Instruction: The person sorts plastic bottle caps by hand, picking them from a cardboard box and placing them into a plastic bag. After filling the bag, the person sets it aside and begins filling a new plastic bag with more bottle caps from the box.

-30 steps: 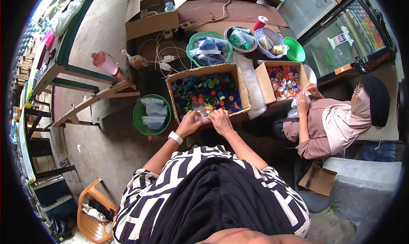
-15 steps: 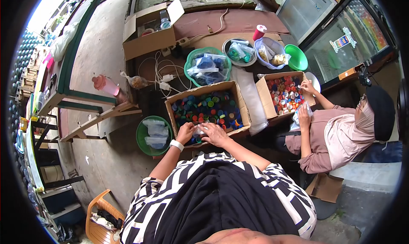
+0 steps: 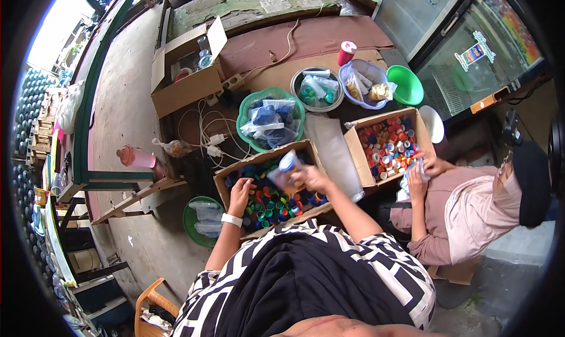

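Observation:
A cardboard box of mixed bottle caps (image 3: 268,206) lies in front of me. My right hand (image 3: 311,179) is closed on a clear plastic bag (image 3: 286,167) with blue in it, raised over the box and blurred by motion. My left hand (image 3: 240,197), with a white band at the wrist, is over the box's left part, its fingers bent; whether it holds anything is too small to tell. Beyond the box, a scalloped green basin (image 3: 242,118) holds bags of blue caps (image 3: 272,122). Left of the box, a green bowl (image 3: 189,222) holds clear bags.
A co-worker (image 3: 465,204) sits at the right, both hands at a second box of red and white caps (image 3: 385,146). Behind are a metal bowl (image 3: 321,107), a lilac basin (image 3: 368,104) and a green bowl (image 3: 406,85). White cables (image 3: 206,128) and an open carton (image 3: 188,87) lie back left.
My hands, together at the box's near edge before, are now apart. The right has lifted the bag up and right; the left has moved left. The co-worker's hands have come together. The view has shifted.

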Motion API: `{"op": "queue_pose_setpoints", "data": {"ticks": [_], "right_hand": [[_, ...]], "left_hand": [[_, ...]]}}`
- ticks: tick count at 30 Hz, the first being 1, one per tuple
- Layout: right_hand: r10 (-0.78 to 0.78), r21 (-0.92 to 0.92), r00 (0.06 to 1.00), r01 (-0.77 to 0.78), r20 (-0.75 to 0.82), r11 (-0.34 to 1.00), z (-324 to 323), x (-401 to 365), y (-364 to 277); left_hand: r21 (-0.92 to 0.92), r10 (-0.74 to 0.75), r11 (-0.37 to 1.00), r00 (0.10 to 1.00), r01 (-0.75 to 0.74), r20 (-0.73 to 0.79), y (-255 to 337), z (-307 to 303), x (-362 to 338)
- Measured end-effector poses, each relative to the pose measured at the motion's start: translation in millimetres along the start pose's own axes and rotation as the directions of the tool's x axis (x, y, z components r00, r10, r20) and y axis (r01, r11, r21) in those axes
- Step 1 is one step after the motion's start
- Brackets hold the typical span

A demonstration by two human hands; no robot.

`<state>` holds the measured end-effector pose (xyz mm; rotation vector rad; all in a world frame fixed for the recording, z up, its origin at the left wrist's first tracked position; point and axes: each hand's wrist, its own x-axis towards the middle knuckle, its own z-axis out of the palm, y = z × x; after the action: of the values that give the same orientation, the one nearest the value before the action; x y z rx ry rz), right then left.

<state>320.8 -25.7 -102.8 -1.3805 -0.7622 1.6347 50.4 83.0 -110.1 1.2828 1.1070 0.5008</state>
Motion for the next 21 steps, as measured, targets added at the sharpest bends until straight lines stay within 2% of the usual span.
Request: {"op": "queue_pose_setpoints", "data": {"ticks": [2,3,4,5,6,8,10,12,13,16,17,18,20,21], "right_hand": [[-0.252,0.147,0.965,0.261,-0.076,0.954,-55.4,-6.3,-27.0],[-0.255,0.163,0.938,0.296,-0.235,0.941,-79.5,-9.8,-48.7],[-0.317,0.063,0.853,0.375,-0.415,0.925,-110.9,-5.9,-61.4],[-0.354,0.013,0.788,0.416,-0.504,0.909,-137.9,-8.3,-84.1],[-0.425,-0.134,0.654,0.447,-0.626,0.885,-164.7,-6.9,-99.8],[-0.373,-0.195,0.481,0.378,-0.794,0.905,-223.0,7.3,-112.3],[-0.404,-0.347,0.338,0.216,-0.850,0.912,-270.7,20.3,-120.7],[-0.326,-0.335,0.284,0.016,-0.902,0.942,-322.4,41.1,-109.7],[-0.409,-0.436,0.235,-0.076,-0.882,0.897,-351.3,57.7,-94.0],[-0.411,-0.471,0.235,-0.356,-0.881,0.807,-356.2,68.1,-97.2],[-0.354,-0.428,0.250,-0.391,-0.901,0.815,-353.4,70.3,-100.0],[-0.457,-0.516,0.239,-0.368,-0.857,0.774,-373.5,83.0,-79.0],[-0.314,-0.450,0.342,-0.465,-0.886,0.762,-369.3,82.5,-81.9],[-0.333,-0.509,0.422,-0.430,-0.843,0.746,-400.9,96.5,-51.5]], "left_hand": [[0.017,-0.050,0.999,0.999,0.050,0.014,1.7,-0.4,1.3],[0.018,-0.064,0.998,0.998,0.064,0.015,1.4,0.8,1.1],[0.021,-0.067,0.998,0.998,0.066,0.014,0.1,3.1,0.2],[0.015,-0.078,0.997,0.997,0.078,0.024,-1.5,5.4,-1.4],[0.008,-0.090,0.996,0.995,0.089,0.035,-3.0,7.7,-3.3],[-0.017,-0.064,0.998,0.998,0.065,0.018,-5.5,14.8,-6.9],[-0.028,-0.105,0.994,0.994,0.106,0.033,-4.0,19.5,-9.9],[-0.032,-0.139,0.990,0.990,0.139,0.018,-2.0,23.6,-11.4],[-0.018,-0.141,0.990,0.990,0.141,0.013,-3.3,24.5,-12.0],[0.007,-0.160,0.987,0.987,0.160,-0.007,-4.2,25.7,-16.2],[0.021,-0.165,0.986,0.986,0.165,-0.007,-3.1,25.0,-17.7],[0.017,-0.181,0.983,0.983,0.181,-0.024,-3.7,24.4,-19.4],[0.046,-0.186,0.981,0.982,0.188,-0.038,-6.1,23.2,-21.1],[0.043,-0.191,0.980,0.981,0.193,-0.045,-4.1,23.4,-22.9]]}}
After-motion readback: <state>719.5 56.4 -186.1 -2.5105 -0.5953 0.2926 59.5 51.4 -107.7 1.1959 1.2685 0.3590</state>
